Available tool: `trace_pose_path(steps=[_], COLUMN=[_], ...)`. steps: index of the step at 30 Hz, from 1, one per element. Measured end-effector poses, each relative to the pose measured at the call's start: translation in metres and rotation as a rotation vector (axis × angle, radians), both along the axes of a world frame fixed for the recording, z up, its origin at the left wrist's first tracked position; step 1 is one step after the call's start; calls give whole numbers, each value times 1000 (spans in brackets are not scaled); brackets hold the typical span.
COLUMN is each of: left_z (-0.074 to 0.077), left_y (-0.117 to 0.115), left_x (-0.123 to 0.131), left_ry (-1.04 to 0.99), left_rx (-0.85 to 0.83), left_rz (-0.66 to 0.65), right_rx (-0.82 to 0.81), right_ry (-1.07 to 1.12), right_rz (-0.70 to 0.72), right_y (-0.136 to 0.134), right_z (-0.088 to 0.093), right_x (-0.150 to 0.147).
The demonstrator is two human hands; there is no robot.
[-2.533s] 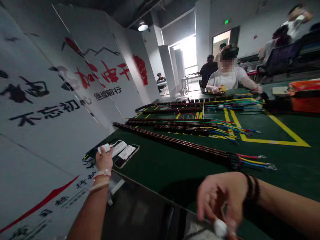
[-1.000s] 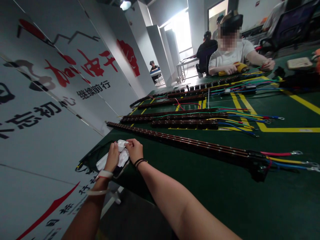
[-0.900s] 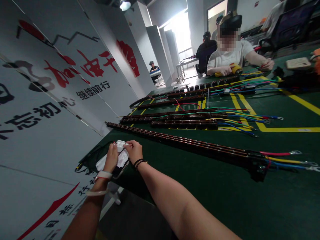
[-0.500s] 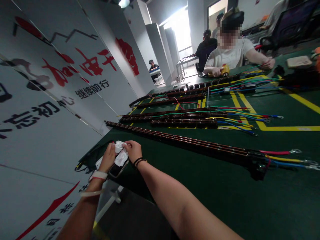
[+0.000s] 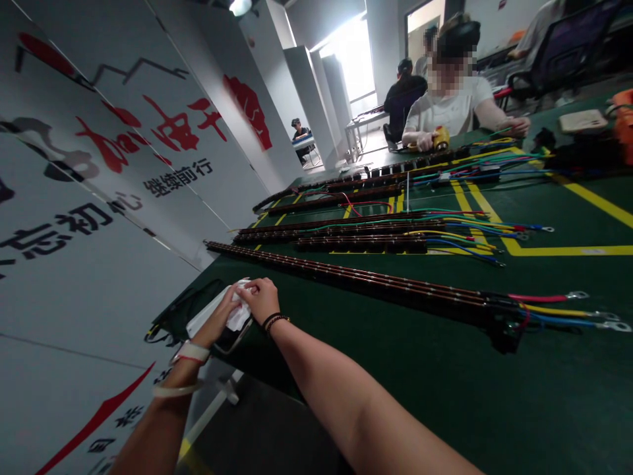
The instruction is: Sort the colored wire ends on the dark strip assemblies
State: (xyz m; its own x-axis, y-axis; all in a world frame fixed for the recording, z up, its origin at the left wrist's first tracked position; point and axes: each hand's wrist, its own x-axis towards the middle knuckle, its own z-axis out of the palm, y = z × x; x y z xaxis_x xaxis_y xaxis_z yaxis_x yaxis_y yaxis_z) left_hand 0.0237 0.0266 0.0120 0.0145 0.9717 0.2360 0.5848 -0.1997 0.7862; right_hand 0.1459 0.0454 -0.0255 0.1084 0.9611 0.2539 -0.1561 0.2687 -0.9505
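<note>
Near the table's left corner, a crumpled white tissue (image 5: 239, 319) lies between my two hands. My right hand (image 5: 262, 298) pinches its upper edge with bent fingers. My left hand (image 5: 221, 321) is closed on its left side, the fingertips meeting those of the right hand. A flat white thing (image 5: 200, 321), perhaps a tissue packet, sticks out to the left behind my left hand. Under the tissue shows a dark object with a pale rim (image 5: 241, 342), possibly a phone, mostly covered.
Long dark bars with copper-coloured rods (image 5: 346, 272) cross the green table (image 5: 395, 369), coloured wires with ring lugs (image 5: 613, 325) at their right ends. A black strap or cable bundle (image 5: 165, 324) lies at the left corner. Opposite sits a co-worker (image 5: 445, 109) holding a yellow tool (image 5: 441, 138).
My hands have come closer together over the tissue, the left fingers moving in toward the right. The tissue is bunched differently. The view has shifted slightly.
</note>
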Motion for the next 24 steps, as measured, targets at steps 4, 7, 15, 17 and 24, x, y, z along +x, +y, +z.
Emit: trace_pose_path(steps=[4,7,15,17,24], left_z=[6,12,15,14,13], left_y=[-3,-4,-4,-6,-19], left_x=[9,16,-7,-20,-45], left_ry=[125,139,355,384,500], left_rx=[-44,-5,90,120,201], left_rz=[-52,-9,233,255,194], right_rx=[-53,-79,-276,-291,-336], right_ry=[18,67,363,415,505], right_rz=[12,6,-180,-173,29], right_y=[-2,-2,8,8,-7], right_z=[2,4,5,5,14], right_x=[1,3,12,12,8])
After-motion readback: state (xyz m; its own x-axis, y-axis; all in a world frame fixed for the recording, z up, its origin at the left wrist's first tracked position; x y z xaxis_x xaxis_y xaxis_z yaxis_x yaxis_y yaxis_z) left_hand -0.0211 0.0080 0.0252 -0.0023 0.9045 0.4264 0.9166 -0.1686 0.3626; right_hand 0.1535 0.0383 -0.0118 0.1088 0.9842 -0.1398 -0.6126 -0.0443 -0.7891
